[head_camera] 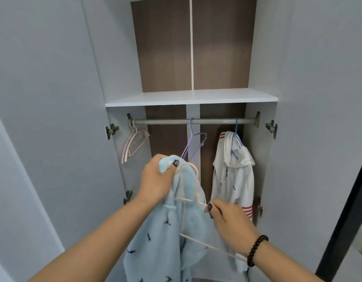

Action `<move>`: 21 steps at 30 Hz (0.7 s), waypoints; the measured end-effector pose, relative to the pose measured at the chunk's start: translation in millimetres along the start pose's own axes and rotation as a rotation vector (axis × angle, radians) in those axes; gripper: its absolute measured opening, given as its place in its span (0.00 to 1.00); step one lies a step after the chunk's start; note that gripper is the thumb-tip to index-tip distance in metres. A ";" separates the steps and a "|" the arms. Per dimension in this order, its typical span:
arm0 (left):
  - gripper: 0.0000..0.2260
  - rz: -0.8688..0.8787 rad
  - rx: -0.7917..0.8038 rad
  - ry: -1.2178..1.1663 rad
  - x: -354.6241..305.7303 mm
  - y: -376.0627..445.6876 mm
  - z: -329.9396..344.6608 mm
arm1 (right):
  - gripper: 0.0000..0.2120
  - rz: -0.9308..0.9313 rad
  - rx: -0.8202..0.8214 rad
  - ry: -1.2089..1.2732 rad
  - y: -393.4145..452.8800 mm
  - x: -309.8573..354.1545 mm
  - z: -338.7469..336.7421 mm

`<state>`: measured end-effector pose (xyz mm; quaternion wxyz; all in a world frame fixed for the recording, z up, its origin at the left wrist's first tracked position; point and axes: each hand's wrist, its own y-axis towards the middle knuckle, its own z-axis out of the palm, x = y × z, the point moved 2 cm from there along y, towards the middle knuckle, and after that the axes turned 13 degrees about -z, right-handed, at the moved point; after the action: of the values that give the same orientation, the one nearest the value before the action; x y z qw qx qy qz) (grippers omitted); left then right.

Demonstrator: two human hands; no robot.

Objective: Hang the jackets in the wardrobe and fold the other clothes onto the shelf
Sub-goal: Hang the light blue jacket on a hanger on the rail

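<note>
Closest to the camera, the right hand [230, 220], beaded bracelet on that wrist, pinches the thin pale pink wire hanger [193, 187] at its shoulder bend. The hanger sits tilted: its hook arcs up toward the left hand, and its long bottom bar slants down to the right, passing under the right wrist. The left hand [155, 180] has its fingers clenched around the collar end of a fluffy light blue fleece jacket with small dark bird prints [155, 237], holding it up in front of the open white wardrobe [261, 58]. The jacket's long axis runs straight down, collar at top, and the rest drops out of view at the bottom.

Further back, a white hooded jacket with red stripes [235, 180] hangs vertically from a blue hanger [236, 137] on the right end of the grey metal rail [214, 121]. It has a small white label near the neck, too tiny to read. An empty purple wire hanger [193, 139] sits mid-rail, and a pink plastic hanger [133, 145] sits at the left end. Above the rail is the white shelf [192, 97].
</note>
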<state>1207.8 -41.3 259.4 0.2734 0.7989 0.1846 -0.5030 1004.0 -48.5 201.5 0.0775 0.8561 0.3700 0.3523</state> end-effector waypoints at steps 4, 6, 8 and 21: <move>0.03 -0.114 0.103 -0.202 -17.2 -8.6 15.8 | 0.13 0.133 -0.044 0.163 -3.7 -7.7 17.6; 0.03 -0.164 0.169 -0.253 -17.3 -11.2 22.3 | 0.13 0.207 -0.144 0.214 -5.2 -17.6 14.5; 0.05 -0.143 0.202 -0.191 -16.6 -10.8 27.8 | 0.09 0.244 -0.249 0.280 -8.1 -25.0 6.4; 0.25 0.822 0.054 0.866 -41.8 -26.4 34.0 | 0.13 0.182 -0.547 0.596 -22.4 -32.6 -32.4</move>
<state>1151.1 -42.6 278.8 0.3249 0.9439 -0.0579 0.0108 954.1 -59.1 198.8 0.1599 0.6936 0.1920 0.6756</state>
